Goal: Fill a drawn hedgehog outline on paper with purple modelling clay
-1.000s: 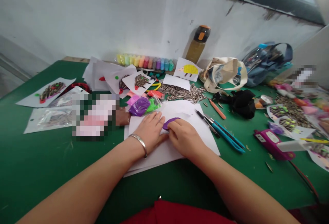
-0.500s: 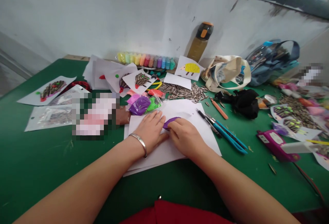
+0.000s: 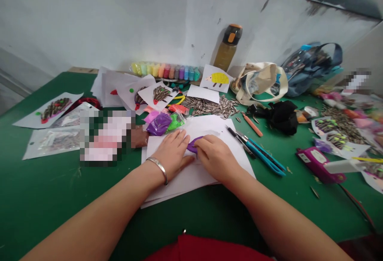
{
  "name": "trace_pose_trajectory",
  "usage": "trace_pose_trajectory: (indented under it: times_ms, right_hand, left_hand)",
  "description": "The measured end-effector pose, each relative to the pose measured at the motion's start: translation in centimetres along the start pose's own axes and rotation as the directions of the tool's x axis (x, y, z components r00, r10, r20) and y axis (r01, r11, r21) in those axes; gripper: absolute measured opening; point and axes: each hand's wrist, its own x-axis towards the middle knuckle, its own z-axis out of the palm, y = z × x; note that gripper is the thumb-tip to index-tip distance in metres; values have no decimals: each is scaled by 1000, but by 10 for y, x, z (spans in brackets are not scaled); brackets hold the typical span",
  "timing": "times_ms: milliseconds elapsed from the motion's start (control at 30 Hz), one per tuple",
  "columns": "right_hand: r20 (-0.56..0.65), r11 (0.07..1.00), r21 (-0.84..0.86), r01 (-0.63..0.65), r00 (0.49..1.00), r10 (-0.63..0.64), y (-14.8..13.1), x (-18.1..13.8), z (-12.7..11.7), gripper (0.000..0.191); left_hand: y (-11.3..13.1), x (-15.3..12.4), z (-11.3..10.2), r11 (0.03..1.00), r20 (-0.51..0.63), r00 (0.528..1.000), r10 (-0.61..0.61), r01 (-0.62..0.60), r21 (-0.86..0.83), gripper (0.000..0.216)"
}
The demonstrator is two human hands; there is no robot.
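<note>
My left hand (image 3: 173, 150) lies flat with fingers stretched out on a white sheet of paper (image 3: 206, 173), a silver bangle on its wrist. My right hand (image 3: 214, 158) is curled, its fingertips pressing a flat piece of purple clay (image 3: 193, 143) onto the same sheet. The clay shows only between the two hands; the rest is hidden under my right hand. Small bags of purple and green clay (image 3: 163, 123) lie just beyond my left hand.
A heap of sunflower seeds (image 3: 209, 107), blue tweezers and pens (image 3: 260, 153), an orange pencil (image 3: 253, 125), paper hedgehog pictures (image 3: 217, 78), a row of clay pots (image 3: 166, 70), a bottle (image 3: 226, 47), bags (image 3: 260, 83) and a purple glue gun (image 3: 320, 164) crowd the green table (image 3: 44, 189).
My hands have stayed on the purple clay with only slight finger movement; the view has shifted a little to the right and up.
</note>
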Motion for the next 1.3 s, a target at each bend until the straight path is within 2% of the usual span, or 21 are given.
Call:
trace_pose_trajectory:
  times_ms: [267, 400, 533, 767, 900, 1133, 1200, 1300]
  right_hand:
    - [-134, 968, 141, -210, 964, 229, 38, 0, -12, 22]
    - [-73, 940, 216, -265, 955, 286, 46, 3, -5, 21]
    - [20, 926, 188, -327, 944, 329, 45, 7, -1, 22]
    - [33, 909, 214, -357, 933, 359, 47, 8, -3, 22]
    - [56, 905, 211, -370, 929, 367, 47, 8, -3, 23]
    - [52, 892, 245, -381, 923, 380, 50, 8, -3, 23]
    - [47, 866, 311, -391, 917, 397, 52, 8, -4, 23]
    - [34, 780, 472, -411, 892, 450, 58, 8, -7, 20]
  left_hand:
    - [2, 2, -7, 1000, 63, 998, -17, 16, 27, 61]
    - [1, 2, -8, 999, 77, 997, -9, 5, 53, 61]
    - [-3, 2, -9, 1000, 68, 998, 15, -16, 18, 62]
    - [-12, -1, -12, 998, 81, 995, 54, -50, -46, 65]
    - [-12, -5, -18, 998, 38, 998, 59, -58, -22, 59]
    - [-11, -9, -31, 997, -133, 988, 79, -81, -5, 42]
    - [-10, -9, -35, 997, -157, 984, 81, -82, -2, 39]
    - [-8, -9, -39, 995, -125, 987, 98, -98, 6, 34]
